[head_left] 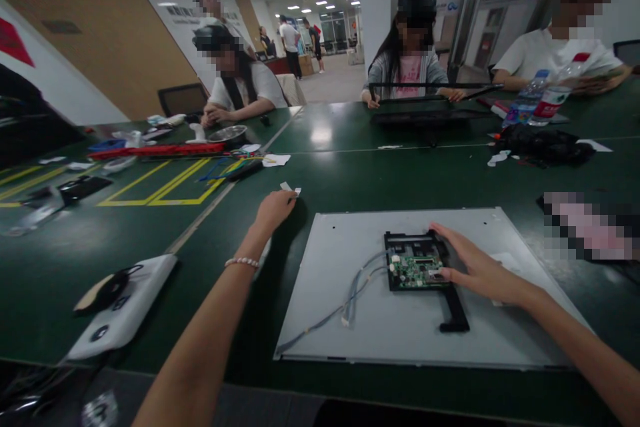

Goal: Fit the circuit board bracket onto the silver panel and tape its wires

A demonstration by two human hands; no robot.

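Observation:
My left hand (276,208), a beaded bracelet on its wrist, is closed over the green table and pinches a small white strip (286,187), possibly paper or tape. A pale flat panel (345,233) lies before me. On it rests a black plastic bracket (456,310) bearing a green circuit board (413,271). Grey-blue cables (356,287) run from the board's left side to the panel's lower left corner. My right hand (473,267) grips the bracket's right side, with the thumb at the board's edge and the fingers at the bracket's upper corner.
A white device (145,300) with a dark object on top lies at left. Yellow tape lines (175,183) mark the table. Two bottles (557,93) and a black bundle (543,143) stand at back right. Across the table a person holds a black frame (435,88); others sit beside.

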